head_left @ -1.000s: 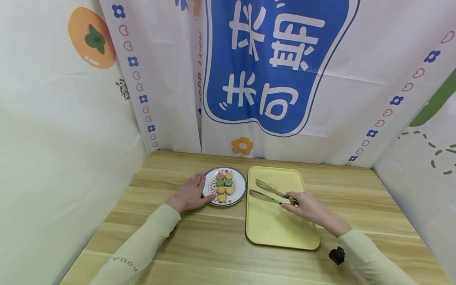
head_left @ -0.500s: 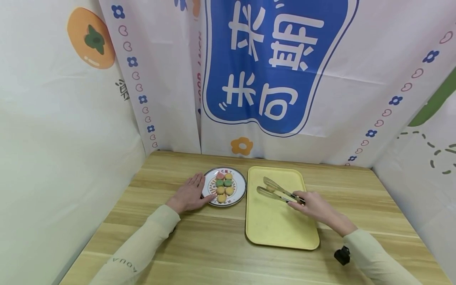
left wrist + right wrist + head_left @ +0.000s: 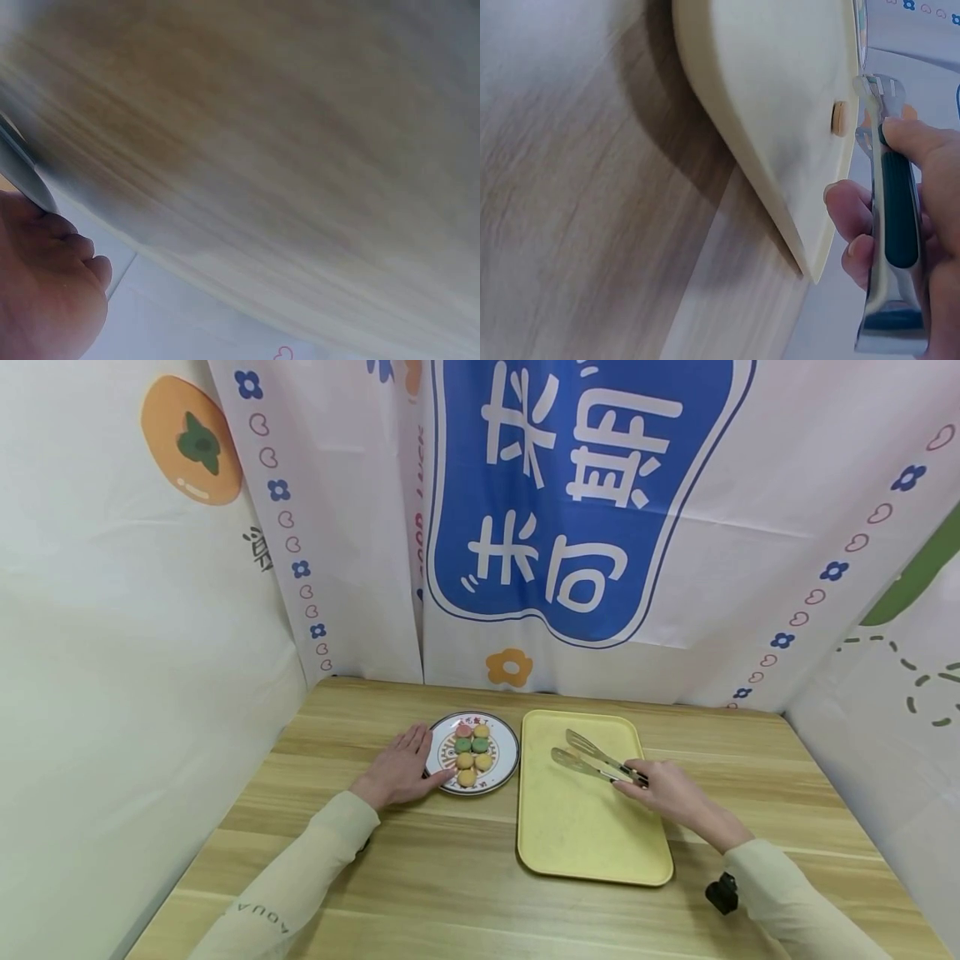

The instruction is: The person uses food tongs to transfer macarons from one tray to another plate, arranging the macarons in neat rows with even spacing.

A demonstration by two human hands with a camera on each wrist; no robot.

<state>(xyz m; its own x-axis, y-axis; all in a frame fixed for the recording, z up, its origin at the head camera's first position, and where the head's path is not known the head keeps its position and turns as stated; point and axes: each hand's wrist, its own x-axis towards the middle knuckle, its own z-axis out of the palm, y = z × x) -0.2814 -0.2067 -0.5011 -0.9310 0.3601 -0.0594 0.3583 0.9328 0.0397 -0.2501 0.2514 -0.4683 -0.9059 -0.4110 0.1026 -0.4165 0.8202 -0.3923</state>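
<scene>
My left hand point(image 3: 400, 768) lies at the left edge of a white patterned plate point(image 3: 507, 758), fingers straight and thumb over the rim. On the plate sit several small macarons point(image 3: 465, 760) in pink, yellow and green. With my right hand point(image 3: 663, 789) I grip metal tongs point(image 3: 592, 749), their two ends spread apart above a yellow tray point(image 3: 577, 852). In the right wrist view the tongs point(image 3: 900, 210) show dark green grip pads. Beyond them one brownish macaron point(image 3: 840, 118) rests on the tray; in the head view the tongs largely hide it.
Plate and tray stand side by side on a wood-grain table point(image 3: 420, 885). Behind rises a white printed cloth point(image 3: 360, 627) with a blue panel, and more cloth hangs at both sides.
My right hand and the tongs have moved to the right over the tray. The macaron between the tong ends now hardly shows. My left hand stays by the plate.
</scene>
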